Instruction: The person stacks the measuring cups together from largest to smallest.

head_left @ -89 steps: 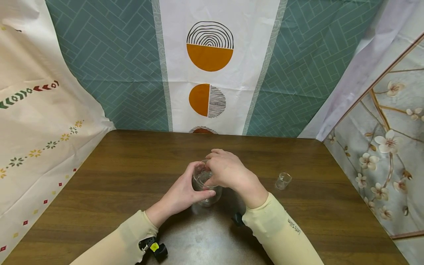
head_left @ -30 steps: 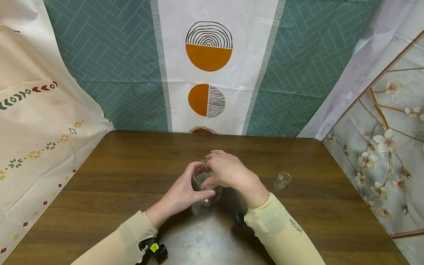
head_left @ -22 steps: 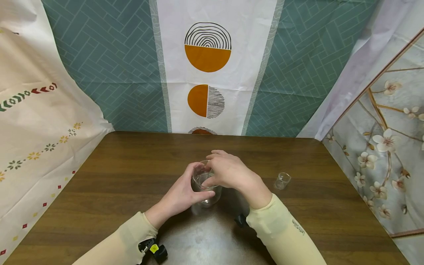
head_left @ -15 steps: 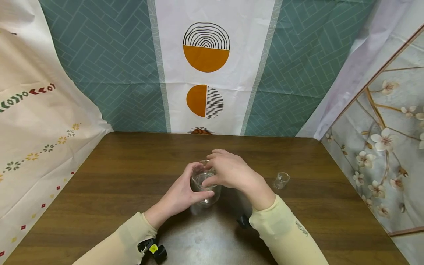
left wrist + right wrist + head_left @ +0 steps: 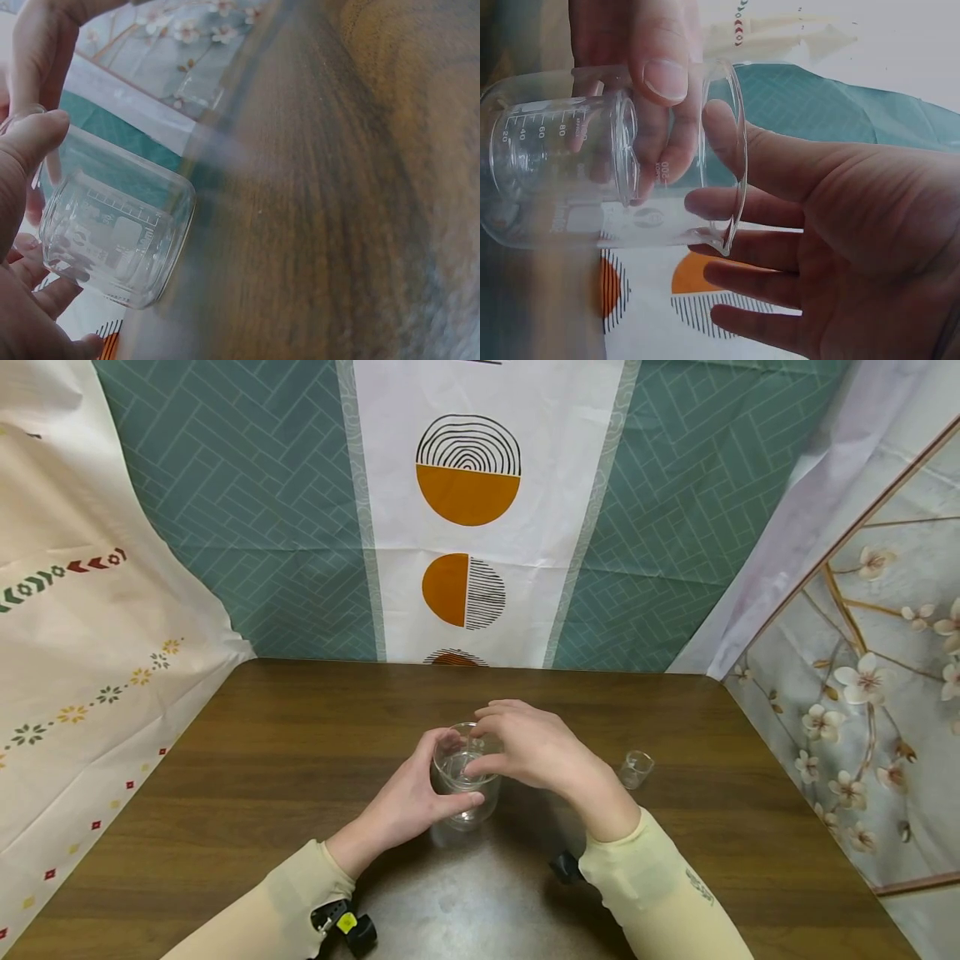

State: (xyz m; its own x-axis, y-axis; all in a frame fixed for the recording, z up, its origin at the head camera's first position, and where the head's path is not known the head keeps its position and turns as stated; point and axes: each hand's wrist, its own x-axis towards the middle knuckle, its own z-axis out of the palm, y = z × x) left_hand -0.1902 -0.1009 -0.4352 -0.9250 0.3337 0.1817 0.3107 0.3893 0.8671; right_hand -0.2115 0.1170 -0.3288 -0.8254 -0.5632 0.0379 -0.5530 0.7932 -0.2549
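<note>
My left hand (image 5: pixel 405 802) grips a large clear glass beaker (image 5: pixel 630 229) around its side, thumb in front and fingers behind. Inside it sits a smaller glass beaker (image 5: pixel 540 146) with white graduations, seen best in the right wrist view. My right hand (image 5: pixel 536 747) is at the large beaker's mouth, thumb and forefinger over the rim. Its fingers are spread and apart from the inner beaker. To the right, a very small glass beaker (image 5: pixel 637 769) stands alone on the table.
The brown wooden table (image 5: pixel 300 718) has a glossy patch near the front. Patterned cloths hang behind it and on both sides, among them a teal and white one (image 5: pixel 300 527). A black wrist camera (image 5: pixel 362 935) hangs at the left sleeve.
My right hand has shifted slightly to the right, its fingers drawn a little out of the large beaker's mouth. My left hand keeps its grip in the same place.
</note>
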